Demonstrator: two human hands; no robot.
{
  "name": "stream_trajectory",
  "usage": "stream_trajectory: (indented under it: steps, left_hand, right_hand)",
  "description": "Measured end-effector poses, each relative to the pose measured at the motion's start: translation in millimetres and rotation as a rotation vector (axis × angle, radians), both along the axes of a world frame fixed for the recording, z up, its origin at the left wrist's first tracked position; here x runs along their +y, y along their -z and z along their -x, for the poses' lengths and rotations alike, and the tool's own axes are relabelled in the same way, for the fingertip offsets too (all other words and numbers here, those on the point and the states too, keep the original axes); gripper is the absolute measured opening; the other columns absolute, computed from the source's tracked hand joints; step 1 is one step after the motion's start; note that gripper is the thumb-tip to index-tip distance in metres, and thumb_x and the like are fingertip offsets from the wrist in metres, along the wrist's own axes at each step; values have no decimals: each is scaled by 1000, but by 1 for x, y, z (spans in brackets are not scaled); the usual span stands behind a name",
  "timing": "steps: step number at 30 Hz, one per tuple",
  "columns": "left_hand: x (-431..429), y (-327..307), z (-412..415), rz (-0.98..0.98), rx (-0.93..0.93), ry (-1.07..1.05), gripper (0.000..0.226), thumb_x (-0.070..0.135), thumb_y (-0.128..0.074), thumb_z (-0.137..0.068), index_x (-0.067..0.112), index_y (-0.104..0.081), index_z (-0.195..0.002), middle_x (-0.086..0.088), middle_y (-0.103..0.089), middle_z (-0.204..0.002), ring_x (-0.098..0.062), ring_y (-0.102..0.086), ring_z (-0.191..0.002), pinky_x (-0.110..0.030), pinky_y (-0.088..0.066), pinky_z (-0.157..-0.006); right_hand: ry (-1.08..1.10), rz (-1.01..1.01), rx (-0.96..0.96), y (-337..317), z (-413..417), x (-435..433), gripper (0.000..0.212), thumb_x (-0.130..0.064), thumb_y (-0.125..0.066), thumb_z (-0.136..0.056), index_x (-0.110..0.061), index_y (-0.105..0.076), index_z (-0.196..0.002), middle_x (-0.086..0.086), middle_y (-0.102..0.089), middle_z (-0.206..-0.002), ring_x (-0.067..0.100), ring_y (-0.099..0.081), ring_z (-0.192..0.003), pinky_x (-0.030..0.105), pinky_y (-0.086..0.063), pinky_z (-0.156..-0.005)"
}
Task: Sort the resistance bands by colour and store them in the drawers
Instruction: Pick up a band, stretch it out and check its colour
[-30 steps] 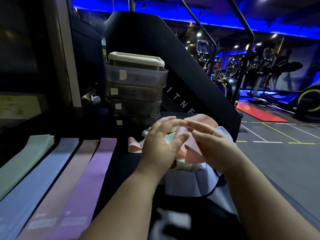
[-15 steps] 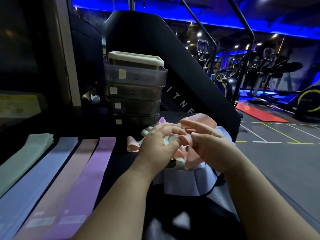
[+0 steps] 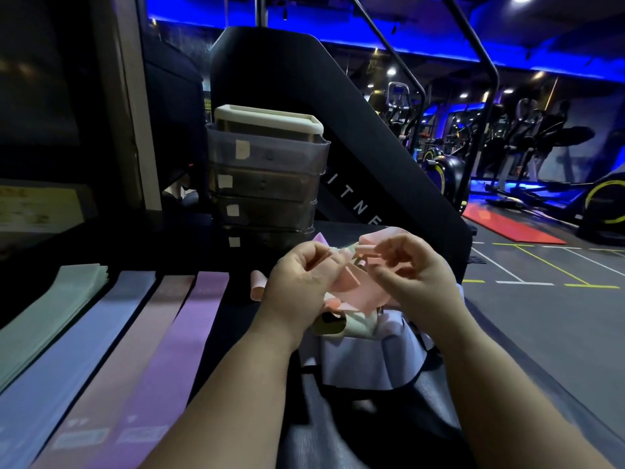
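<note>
Right, left hand (image 3: 297, 282) and right hand (image 3: 416, 275) both pinch the pink band (image 3: 363, 292), just above the tangled pile (image 3: 358, 324) in front of the drawers (image 3: 267, 184). Suggest untwisting it clear of the pile, flattening it, then laying it on the pink row (image 3: 148, 350).

Surface: a black worktop (image 3: 236, 299), matte and dimly lit.
Left side: four lots lie flat, side by side, running from the near edge towards the far edge. From the left: stacked green bands (image 3: 57, 309), blue band (image 3: 84, 350), pink band (image 3: 135, 350), purple band (image 3: 182, 333).
Far edge, middle: a translucent drawer unit (image 3: 267, 184) stands upright, with a small pale label on each drawer.
Right of middle: a tangled heap of bands (image 3: 358, 324), with a bunched white cloth (image 3: 365, 363) touching its near side.
</note>
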State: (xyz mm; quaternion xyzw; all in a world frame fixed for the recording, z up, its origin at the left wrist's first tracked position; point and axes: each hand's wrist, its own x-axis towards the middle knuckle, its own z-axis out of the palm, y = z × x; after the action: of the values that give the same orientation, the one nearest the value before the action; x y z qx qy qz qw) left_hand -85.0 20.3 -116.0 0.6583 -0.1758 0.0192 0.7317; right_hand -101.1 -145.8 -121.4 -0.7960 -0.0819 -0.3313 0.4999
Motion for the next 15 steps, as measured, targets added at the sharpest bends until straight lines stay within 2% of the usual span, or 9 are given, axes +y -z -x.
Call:
stream_trajectory:
  steps: [1, 3, 4, 6, 8, 10, 12, 13, 15]
  left_hand:
    - [0, -1, 0, 39, 27, 26, 21, 33, -68, -89, 23, -68, -70, -15, -71, -84, -22, -63, -72, -40, -51, -68]
    - [1, -1, 0, 70, 32, 73, 16, 32, -66, -87, 22, -72, -77, -15, -72, -92, -27, -66, -83, -44, -53, -74]
    - [1, -2, 0, 64, 22, 90, 14, 28, -64, -86, 22, -73, -78, -13, -73, -95, -28, -67, -89, -44, -53, -77]
    - [1, -2, 0, 44, 9, 119, 21, 12, -58, -89, 22, -74, -79, -11, -74, -97, -29, -68, -99, -43, -54, -84]
    - [2, -1, 0, 4, -14, 124, 28, 2, -53, -88, 19, -74, -85, -10, -74, -97, -28, -68, -102, -42, -54, -89]
    - [2, -1, 3, -35, -49, 99, 30, 1, -52, -86, 22, -74, -88, -5, -74, -95, -23, -68, -99, -38, -55, -90]
    - [0, -3, 7, -115, -106, 10, 26, 3, -57, -88, 24, -72, -92, 1, -74, -93, -10, -67, -92, -17, -53, -82]
    - [-1, -4, 9, -202, -159, -62, 22, 6, -61, -87, 25, -69, -95, 5, -72, -94, -1, -64, -87, -3, -45, -77]
    - [-4, -3, 10, -413, -272, -188, 24, 18, -70, -85, 26, -60, -105, 14, -64, -102, 6, -54, -85, 10, -24, -72]
  right_hand:
    - [4, 18, -38, -1, 1, 1, 21, -5, -76, -79, -23, -65, -82, -12, -60, -82, 1, -52, -68, 15, -43, -63]
    - [-46, 80, -82, -2, 3, 1, 9, -22, -76, -79, -22, -67, -80, -9, -61, -78, 2, -51, -65, 16, -41, -61]
    - [-77, 109, -80, -2, 4, 2, 13, -34, -73, -78, -22, -69, -81, -5, -64, -80, 4, -53, -67, 20, -43, -62]
    - [-168, 102, -41, -1, 6, 4, 36, -56, -70, -74, -23, -72, -89, 2, -69, -87, 20, -61, -76, 38, -50, -67]
    - [-226, 60, -27, -1, 7, 5, 46, -66, -68, -72, -27, -72, -96, 9, -69, -91, 33, -63, -82, 50, -51, -71]
    - [-182, 73, -62, -1, 6, 6, 37, -57, -68, -75, -27, -71, -96, 7, -70, -89, 32, -64, -79, 54, -53, -68]
    - [-138, 88, -85, -3, 5, 6, 25, -42, -66, -82, -20, -73, -91, 8, -71, -85, 29, -65, -78, 53, -53, -68]
    - [-146, 68, -93, -4, 5, 6, 21, -35, -66, -84, -16, -73, -88, 9, -71, -83, 26, -66, -76, 50, -54, -68]
    - [-214, -48, -112, -7, 9, 6, 18, -25, -63, -86, -9, -70, -84, 15, -66, -81, 18, -60, -72, 36, -50, -66]
